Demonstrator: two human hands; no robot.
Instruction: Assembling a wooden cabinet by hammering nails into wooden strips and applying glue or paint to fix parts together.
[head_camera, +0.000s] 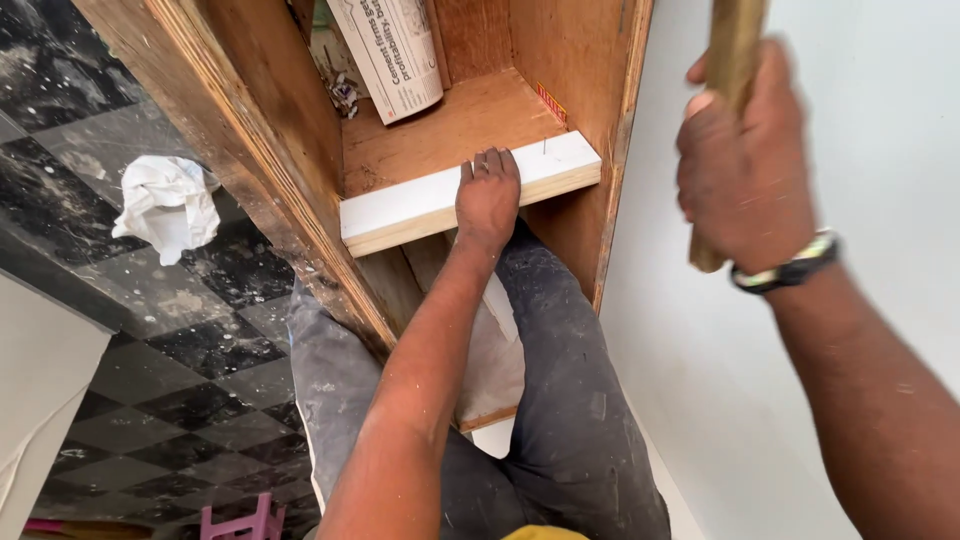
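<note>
My left hand lies flat, fingers together, on a white-faced strip of board that runs along the front edge of a wooden shelf inside a plywood cabinet. A small nail stands in the strip just right of my fingers. My right hand, with a watch on the wrist, is raised at the right and grips a wooden handle; the handle's top runs out of view, so what it carries is hidden.
A rolled paper stands at the back of the shelf. The cabinet's side panels rise left and right, a white wall to the right. My knees are below. A crumpled white rag lies on the black-and-white floor; a pink object sits low.
</note>
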